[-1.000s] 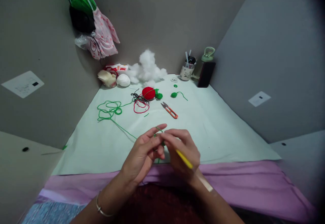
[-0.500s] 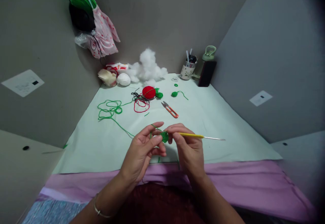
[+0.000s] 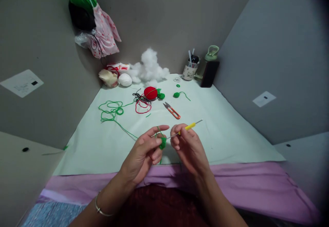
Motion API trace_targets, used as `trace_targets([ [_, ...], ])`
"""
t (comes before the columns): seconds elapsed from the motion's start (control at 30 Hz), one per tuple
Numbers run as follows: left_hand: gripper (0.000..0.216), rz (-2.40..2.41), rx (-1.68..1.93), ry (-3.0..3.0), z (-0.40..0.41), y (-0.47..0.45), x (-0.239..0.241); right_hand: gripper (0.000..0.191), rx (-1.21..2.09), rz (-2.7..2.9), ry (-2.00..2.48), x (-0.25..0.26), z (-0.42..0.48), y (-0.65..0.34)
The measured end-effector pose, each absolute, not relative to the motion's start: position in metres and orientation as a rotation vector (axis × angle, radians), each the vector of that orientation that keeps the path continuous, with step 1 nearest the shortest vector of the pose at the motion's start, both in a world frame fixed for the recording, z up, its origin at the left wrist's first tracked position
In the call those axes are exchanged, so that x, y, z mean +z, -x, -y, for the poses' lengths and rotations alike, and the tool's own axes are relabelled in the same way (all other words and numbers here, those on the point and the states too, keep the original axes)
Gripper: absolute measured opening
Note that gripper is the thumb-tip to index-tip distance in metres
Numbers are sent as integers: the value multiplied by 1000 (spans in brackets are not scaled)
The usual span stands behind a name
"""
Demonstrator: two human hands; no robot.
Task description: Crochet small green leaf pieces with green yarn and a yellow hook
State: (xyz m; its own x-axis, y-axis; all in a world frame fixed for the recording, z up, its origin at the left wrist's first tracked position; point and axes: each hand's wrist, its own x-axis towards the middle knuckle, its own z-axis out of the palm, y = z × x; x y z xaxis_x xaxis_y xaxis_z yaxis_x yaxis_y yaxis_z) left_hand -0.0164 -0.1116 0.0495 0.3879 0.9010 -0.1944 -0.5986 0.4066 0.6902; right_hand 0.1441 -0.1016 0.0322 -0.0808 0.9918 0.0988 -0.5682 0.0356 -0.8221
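Note:
Between the thumb and fingers of my left hand (image 3: pixel 144 150) is pinched a small green crochet piece (image 3: pixel 162 143). Green yarn (image 3: pixel 125 131) loops over my raised left index finger and trails back to a loose tangle on the table. My right hand (image 3: pixel 190 144) grips a crochet hook (image 3: pixel 190 127) by its yellow handle. The hook's metal shaft points left, its tip at the edge of the green piece; whether it sits inside a stitch I cannot tell. The handle's other metal end sticks out to the upper right.
Orange thread snips (image 3: pixel 172 111) lie beyond my hands. Behind them are a red crocheted ball (image 3: pixel 150 93) with green parts, a small green ball (image 3: pixel 176 95), black and red yarn, and white stuffing (image 3: pixel 151 66). A pen cup (image 3: pixel 189 72), black phone (image 3: pixel 210 74) and green bottle (image 3: pixel 212 54) stand at back right.
The crochet hook has swung from nearly level to tilted up on the right, its shaft now showing between the hands. My left hand has turned the green piece slightly lower and leftward.

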Motion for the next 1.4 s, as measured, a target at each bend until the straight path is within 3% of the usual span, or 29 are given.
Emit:
trace_targets([
  [0.13,34,-753,1171,-828,115,8,42,12,1112,1134,720,26,108,-140],
  [0.27,33,-792,1225,-846,115,5,41,17,850,1258,779,24,113,-138],
  [0.5,31,-728,1156,-635,113,8,49,12,1139,1040,727,26,107,-141],
  [0.67,27,-659,1121,-633,113,11,49,20,1327,848,693,31,104,-138],
  [0.93,24,-706,1138,-679,113,11,53,24,1305,933,677,33,106,-141],
  [1.13,24,-766,1193,-795,116,10,52,18,1032,1198,707,35,113,-148],
  [1.4,32,-831,1245,-919,117,9,44,24,392,1679,781,37,123,-154],
])
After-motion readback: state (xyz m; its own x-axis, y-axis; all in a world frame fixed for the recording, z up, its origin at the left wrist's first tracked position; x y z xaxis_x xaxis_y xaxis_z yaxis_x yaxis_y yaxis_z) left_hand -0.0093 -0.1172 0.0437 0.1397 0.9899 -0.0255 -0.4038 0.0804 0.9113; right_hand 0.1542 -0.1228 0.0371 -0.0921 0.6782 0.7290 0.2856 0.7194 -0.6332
